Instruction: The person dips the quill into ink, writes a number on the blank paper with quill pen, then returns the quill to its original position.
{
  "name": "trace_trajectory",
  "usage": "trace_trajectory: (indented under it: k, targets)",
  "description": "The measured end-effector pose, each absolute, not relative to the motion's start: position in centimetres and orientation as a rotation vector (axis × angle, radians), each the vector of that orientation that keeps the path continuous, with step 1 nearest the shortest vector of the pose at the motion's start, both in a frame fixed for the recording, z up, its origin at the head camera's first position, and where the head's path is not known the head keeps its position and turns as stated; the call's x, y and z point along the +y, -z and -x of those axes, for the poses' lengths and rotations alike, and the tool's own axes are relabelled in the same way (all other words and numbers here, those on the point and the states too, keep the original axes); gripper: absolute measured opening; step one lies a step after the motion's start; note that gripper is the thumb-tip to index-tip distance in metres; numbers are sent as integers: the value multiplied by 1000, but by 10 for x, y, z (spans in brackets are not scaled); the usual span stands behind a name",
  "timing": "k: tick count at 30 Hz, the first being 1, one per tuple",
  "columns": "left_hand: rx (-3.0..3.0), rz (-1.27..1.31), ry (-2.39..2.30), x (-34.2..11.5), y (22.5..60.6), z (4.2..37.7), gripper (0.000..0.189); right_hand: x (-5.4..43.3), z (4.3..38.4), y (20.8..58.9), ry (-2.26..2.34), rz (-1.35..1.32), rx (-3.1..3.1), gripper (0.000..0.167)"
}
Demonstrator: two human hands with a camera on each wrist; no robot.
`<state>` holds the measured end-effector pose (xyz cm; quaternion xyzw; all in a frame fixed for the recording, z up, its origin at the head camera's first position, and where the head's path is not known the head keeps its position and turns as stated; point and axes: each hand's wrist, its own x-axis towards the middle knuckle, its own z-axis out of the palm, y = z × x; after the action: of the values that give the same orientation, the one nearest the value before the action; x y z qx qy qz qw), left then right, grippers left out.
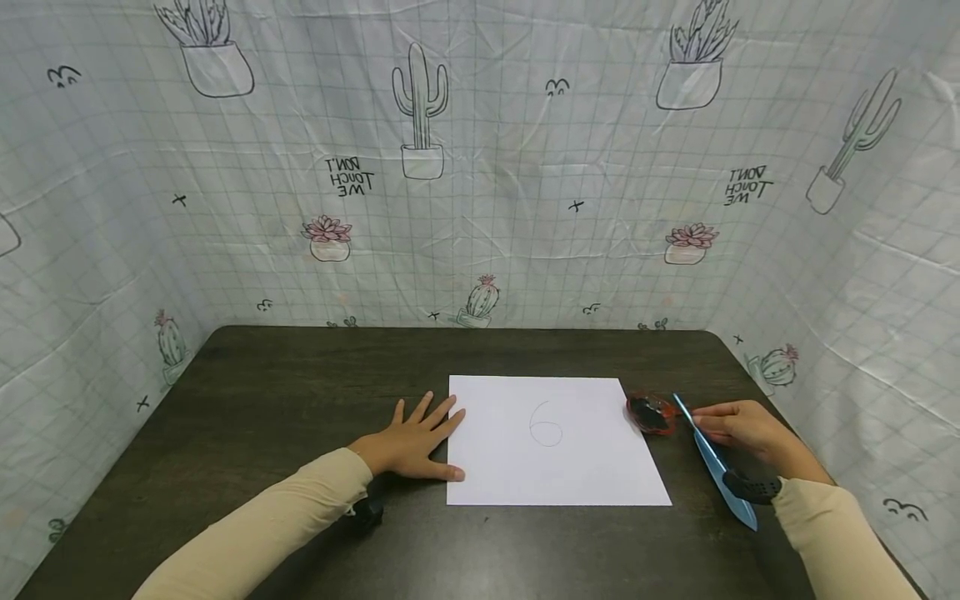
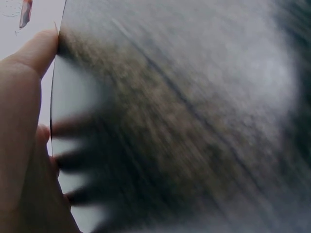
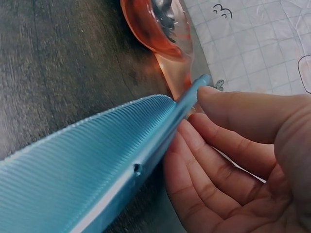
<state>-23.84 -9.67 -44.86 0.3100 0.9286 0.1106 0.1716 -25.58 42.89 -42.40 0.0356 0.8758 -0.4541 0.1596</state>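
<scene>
A white sheet of paper [image 1: 585, 479] lies on the table, with a thin figure 6 [image 1: 546, 433] drawn on it. My left hand [image 1: 411, 446] is spread flat at the sheet's left edge, fingertips and thumb on the paper. To the right of the sheet, my right hand [image 1: 750, 429] pinches a blue feather-shaped pen [image 3: 121, 160] near its narrow end, thumb above and fingers below the shaft. Its ribbed, broad part slants toward me. Just left of those fingers lies a translucent orange-red thing [image 1: 651, 414] with a rounded, dark-centred head and a handle [image 3: 177, 77], partly behind the pen.
The dark wooden table [image 1: 315, 375] is enclosed at the back and sides by a white cloth [image 1: 495, 125] printed with potted cacti. A black strap [image 1: 752, 487] circles the right wrist, and a dark device [image 1: 367, 510] shows under the left one.
</scene>
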Motion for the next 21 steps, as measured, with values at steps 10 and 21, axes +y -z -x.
trace_trajectory:
  k: [10, 21]
  targets:
    - [2605, -896, -344, -98, 451, 242, 94, 436, 254, 411, 1199, 9, 2669, 54]
    - [2727, -874, -357, -102, 410, 260, 86, 417, 253, 358, 893, 287, 3023, 53]
